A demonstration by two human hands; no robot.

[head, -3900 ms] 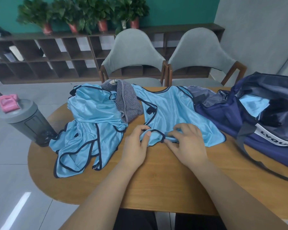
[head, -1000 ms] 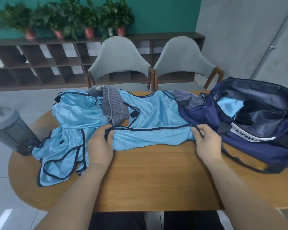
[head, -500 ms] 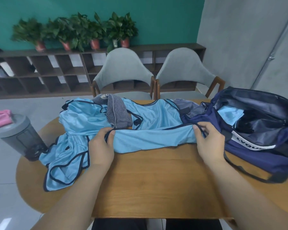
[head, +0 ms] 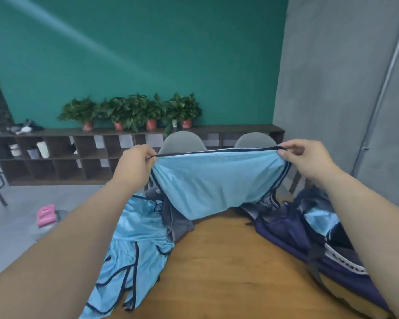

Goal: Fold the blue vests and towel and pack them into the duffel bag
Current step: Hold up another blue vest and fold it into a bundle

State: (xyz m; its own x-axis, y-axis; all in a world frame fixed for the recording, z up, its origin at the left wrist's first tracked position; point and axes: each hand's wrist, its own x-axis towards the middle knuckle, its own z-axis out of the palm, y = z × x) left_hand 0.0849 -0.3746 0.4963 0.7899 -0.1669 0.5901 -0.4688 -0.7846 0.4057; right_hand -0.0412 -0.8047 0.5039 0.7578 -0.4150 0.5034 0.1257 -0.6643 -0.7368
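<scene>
Vest (head: 217, 183), lying on the tabletop (head: 228, 261) half a second ago, now hangs lifted over its far side, ready for folding. Left hand (head: 134, 164) and right hand (head: 309, 157) hold it stretched between them, fingers (head: 286, 151) pinching the dark top hem at opposite corners, left of the bag (head: 293, 231).

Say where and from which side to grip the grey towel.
Grip the towel, probably by its near end, from the right over the table: that end lies exposed, while the held vest covers its far part and another vest adjoins its left.
</scene>
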